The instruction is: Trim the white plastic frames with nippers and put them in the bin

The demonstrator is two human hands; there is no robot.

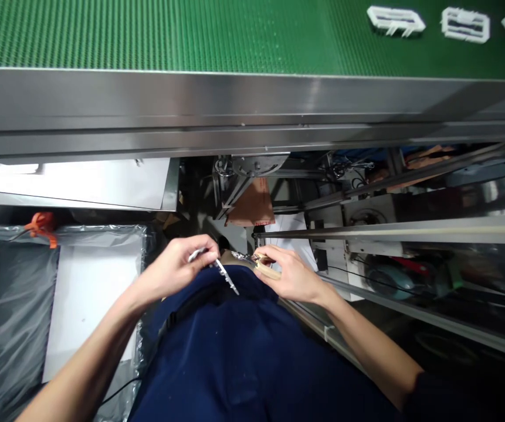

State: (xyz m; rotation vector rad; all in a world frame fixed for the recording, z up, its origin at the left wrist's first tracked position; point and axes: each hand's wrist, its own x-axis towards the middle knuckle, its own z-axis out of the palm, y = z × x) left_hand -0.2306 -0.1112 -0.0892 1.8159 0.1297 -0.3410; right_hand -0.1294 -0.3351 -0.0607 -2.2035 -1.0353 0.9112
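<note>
Pinched in my left hand [182, 269] is a thin white plastic part [226, 276] with small teeth along its edge; its lower end slants down in front of the dark blue clothing. The fingers cover part of it. To the right, my right hand [294, 275] is closed round the beige handles of a pair of nippers [268, 270]. Their metal jaws point left toward the white part, with a gap between them. Whether the jaws are spread is too small to tell.
Ahead runs a green conveyor belt [146, 35] with a metal side rail [146, 97]. Several white plastic frames [465, 25] lie on it at the far right. A plastic-lined bin [14, 305] with an orange tie [42, 225] stands left. Metal bars [410, 231] cross at right.
</note>
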